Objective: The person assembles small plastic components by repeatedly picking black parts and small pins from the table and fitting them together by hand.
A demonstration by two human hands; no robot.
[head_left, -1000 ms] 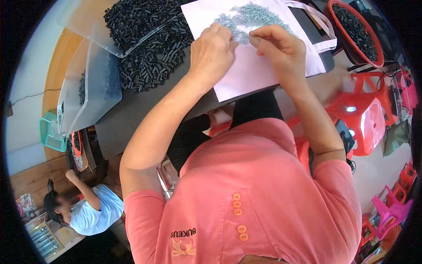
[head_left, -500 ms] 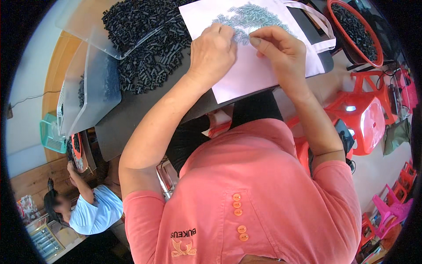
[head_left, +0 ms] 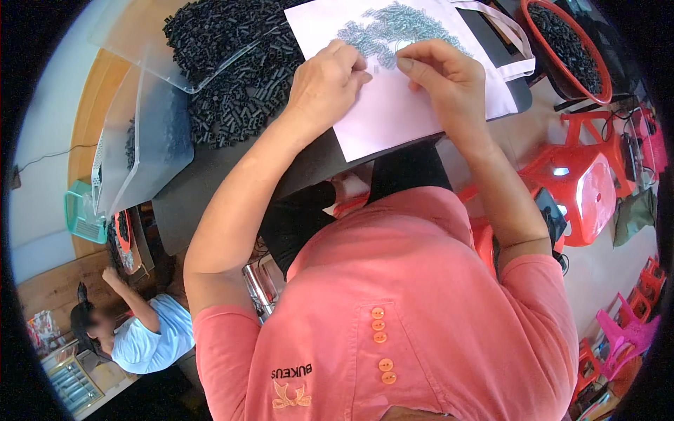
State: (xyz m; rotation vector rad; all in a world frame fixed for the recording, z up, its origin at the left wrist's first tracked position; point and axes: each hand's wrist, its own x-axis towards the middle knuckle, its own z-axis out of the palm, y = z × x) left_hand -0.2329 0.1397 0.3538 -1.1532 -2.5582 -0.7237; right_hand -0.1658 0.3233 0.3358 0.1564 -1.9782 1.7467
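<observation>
The left hand (head_left: 326, 85) has fingertips apart near small springs (head_left: 404, 27). I can't tell if the right hand (head_left: 449, 78) pinches anything

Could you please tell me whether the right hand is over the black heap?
No, the right hand is over the pale pink bag, right of the black heap.

Only spotting one legit bit of text here: a short line of dark block capitals (head_left: 293, 371) on the chest of the coral-pink shirt (head_left: 449, 295). Upside down from this angle and a little slanted, so worth tilting your head for. Right next to a small peach bow motif (head_left: 291, 395). Also spotted some colourful packets (head_left: 43, 330) over at lower left, way too small and fuzzy to make out any print.
</observation>
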